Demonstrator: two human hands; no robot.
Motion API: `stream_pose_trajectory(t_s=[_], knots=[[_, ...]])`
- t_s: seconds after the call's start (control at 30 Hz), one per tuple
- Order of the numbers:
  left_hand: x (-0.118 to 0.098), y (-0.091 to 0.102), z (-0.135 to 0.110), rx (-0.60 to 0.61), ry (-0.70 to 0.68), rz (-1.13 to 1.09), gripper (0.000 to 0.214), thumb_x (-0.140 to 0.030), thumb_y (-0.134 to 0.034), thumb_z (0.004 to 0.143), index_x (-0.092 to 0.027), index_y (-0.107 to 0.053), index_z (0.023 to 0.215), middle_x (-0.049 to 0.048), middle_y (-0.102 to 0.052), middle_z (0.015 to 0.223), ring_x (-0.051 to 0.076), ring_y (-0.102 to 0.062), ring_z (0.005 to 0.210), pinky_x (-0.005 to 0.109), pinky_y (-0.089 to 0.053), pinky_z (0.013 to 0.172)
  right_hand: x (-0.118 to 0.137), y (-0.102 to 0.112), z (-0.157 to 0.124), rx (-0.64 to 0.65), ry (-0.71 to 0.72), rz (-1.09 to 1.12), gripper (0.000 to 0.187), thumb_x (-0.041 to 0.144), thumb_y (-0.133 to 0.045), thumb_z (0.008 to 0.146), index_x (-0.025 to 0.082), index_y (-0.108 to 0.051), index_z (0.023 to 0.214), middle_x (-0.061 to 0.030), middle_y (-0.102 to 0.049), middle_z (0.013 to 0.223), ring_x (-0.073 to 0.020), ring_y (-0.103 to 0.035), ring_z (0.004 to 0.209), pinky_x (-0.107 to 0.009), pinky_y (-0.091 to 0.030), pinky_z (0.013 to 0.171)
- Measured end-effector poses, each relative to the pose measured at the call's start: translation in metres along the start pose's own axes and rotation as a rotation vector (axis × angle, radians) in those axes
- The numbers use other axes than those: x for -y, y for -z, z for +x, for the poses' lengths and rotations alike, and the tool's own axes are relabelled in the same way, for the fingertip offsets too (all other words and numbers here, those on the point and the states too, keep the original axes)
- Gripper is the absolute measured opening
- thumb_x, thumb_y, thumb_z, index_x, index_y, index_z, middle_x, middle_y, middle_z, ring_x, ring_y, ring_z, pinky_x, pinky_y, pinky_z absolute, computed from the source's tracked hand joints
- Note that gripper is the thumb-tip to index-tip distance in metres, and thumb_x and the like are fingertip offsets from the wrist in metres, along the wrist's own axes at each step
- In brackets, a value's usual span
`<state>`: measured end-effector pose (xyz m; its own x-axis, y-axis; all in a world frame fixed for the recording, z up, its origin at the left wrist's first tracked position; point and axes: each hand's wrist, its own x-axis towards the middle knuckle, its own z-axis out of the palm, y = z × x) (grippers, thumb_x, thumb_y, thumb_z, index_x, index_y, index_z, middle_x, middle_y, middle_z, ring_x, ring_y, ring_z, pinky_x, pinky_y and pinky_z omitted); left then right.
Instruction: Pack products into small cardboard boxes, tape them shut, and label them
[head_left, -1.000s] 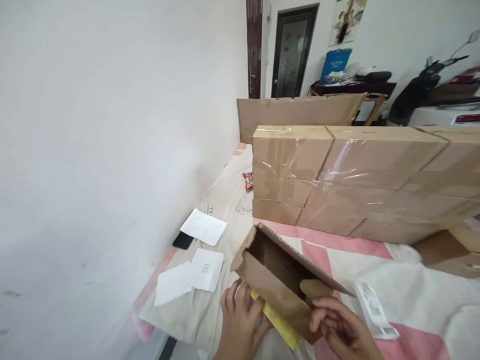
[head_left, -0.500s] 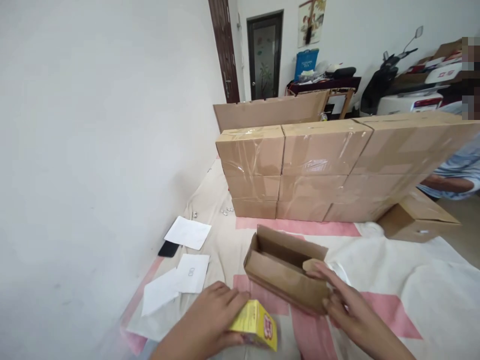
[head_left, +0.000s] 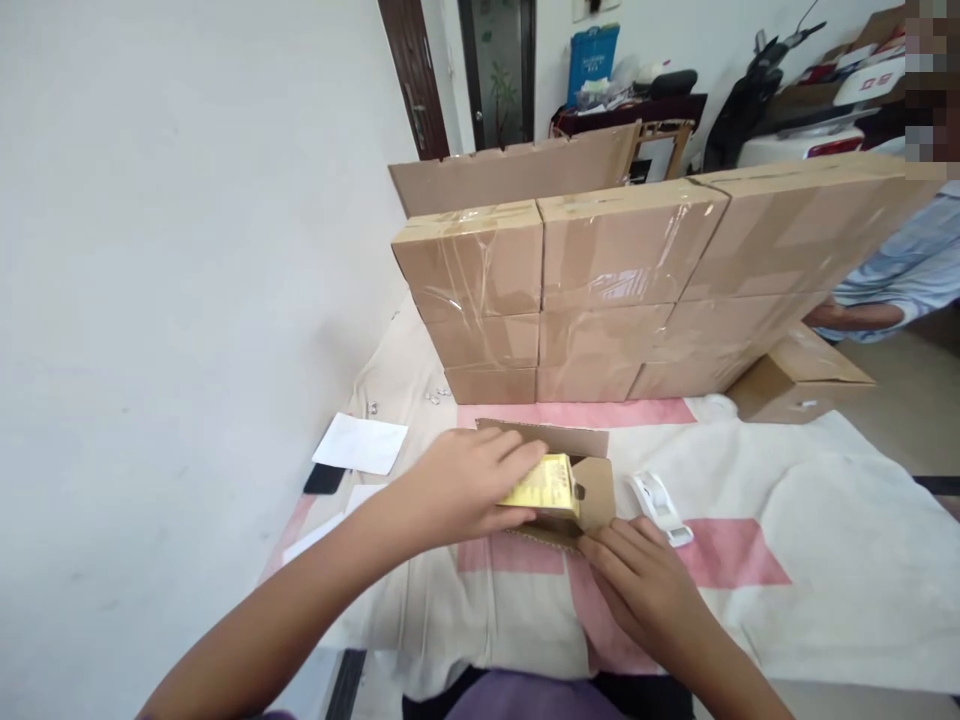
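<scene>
A small yellow box (head_left: pixel 541 486) is gripped in my left hand (head_left: pixel 480 478), over the opening of a narrow brown cardboard box (head_left: pixel 551 437). Part of the yellow box sits below the carton's rim; how deep it reaches is hidden. My right hand (head_left: pixel 637 565) pinches the near right corner of the carton, beside its raised end flap (head_left: pixel 598 490). To the right of the carton lies a white tape dispenser (head_left: pixel 660 508) on the cloth.
Stacked, taped cardboard boxes (head_left: pixel 611 270) form a wall behind the carton. A separate box (head_left: pixel 799 375) stands at the right, near a person's arm (head_left: pixel 859 316). White papers (head_left: pixel 360 443) and a black phone-like object (head_left: pixel 324 480) lie left, beside the wall.
My left hand has brought the yellow box from the cloth up and right, over the carton. The carton has been turned, and my right hand has shifted to its near corner.
</scene>
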<state>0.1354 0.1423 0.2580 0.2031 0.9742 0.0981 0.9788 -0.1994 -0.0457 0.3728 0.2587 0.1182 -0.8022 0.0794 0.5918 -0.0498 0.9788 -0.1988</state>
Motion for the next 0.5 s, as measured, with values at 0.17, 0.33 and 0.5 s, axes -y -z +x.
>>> stream_pose_trajectory(t_s=[0.17, 0.33, 0.5], knots=[[-0.02, -0.064, 0.043, 0.17, -0.056, -0.044, 0.057, -0.045, -0.067, 0.09, -0.017, -0.048, 0.135, 0.008, -0.067, 0.113, 0.026, -0.066, 0.099, 0.036, -0.049, 0.067, 0.004, -0.005, -0.009, 0.0, -0.034, 0.031, 0.028, -0.001, -0.042, 0.092, 0.016, -0.062, 0.103, -0.0045, -0.07, 0.081, -0.0173, -0.058, 0.072, -0.034, -0.035, 0.068], [-0.018, -0.115, 0.058, 0.435, -0.059, -0.246, 0.059, -0.048, -0.068, 0.088, -0.026, -0.05, 0.139, 0.009, -0.066, 0.124, 0.028, -0.066, 0.108, 0.035, -0.052, 0.076, 0.011, -0.007, -0.016, 0.057, -0.081, 0.118, 0.032, 0.0, -0.04, 0.091, 0.018, -0.062, 0.107, -0.0068, -0.072, 0.087, -0.0188, -0.06, 0.075, -0.034, -0.04, 0.069], [0.006, -0.116, 0.058, 0.496, -0.169, -0.326, 0.07, -0.066, -0.058, 0.089, -0.026, -0.049, 0.146, 0.0114, -0.067, 0.131, 0.031, -0.062, 0.119, 0.041, -0.047, 0.095, -0.002, 0.01, -0.012, 0.188, -0.11, 0.264, 0.027, 0.032, -0.058, 0.093, 0.017, -0.065, 0.114, -0.0115, -0.073, 0.103, -0.0265, -0.06, 0.091, -0.042, -0.045, 0.082]])
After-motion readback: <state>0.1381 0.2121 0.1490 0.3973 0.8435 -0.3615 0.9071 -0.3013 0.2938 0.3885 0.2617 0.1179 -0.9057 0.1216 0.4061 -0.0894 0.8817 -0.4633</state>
